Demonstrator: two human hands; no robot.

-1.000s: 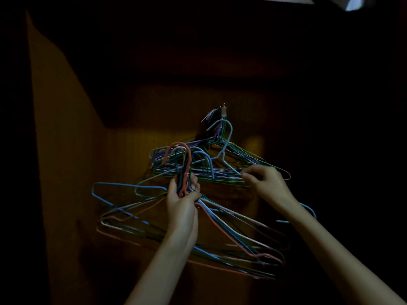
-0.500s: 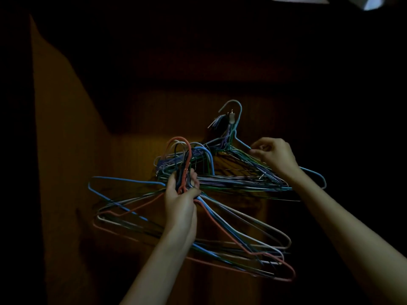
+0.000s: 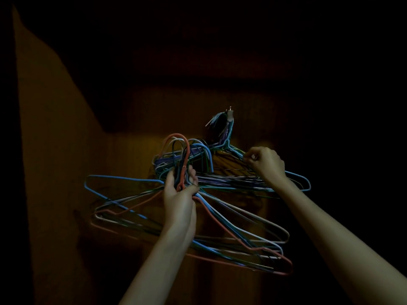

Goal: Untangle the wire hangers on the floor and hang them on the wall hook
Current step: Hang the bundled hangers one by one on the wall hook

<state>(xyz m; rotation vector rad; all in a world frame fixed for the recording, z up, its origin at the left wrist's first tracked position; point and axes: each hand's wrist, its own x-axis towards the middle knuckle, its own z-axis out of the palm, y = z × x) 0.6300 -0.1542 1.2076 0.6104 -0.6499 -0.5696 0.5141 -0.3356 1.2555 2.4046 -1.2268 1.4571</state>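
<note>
Fingers of the left hand (image 3: 179, 194) curl round a bunch of hangers (image 3: 220, 225), the right hand (image 3: 267, 165) seemingly pinching one on the wall hook (image 3: 230, 114); tugging could unseat hung ones.

Darkness swallows most of the wall (image 3: 66, 150). The hanger (image 3: 304, 183) wire runs out of sight behind the right hand's (image 3: 266, 164) curled fingers; the bundle's (image 3: 220, 221) necks vanish inside the left hand's (image 3: 179, 194) fingers.

Blue, coral-red, white and green wire hangers (image 3: 220, 219) against a dim brown wooden wall (image 3: 57, 133).
</note>
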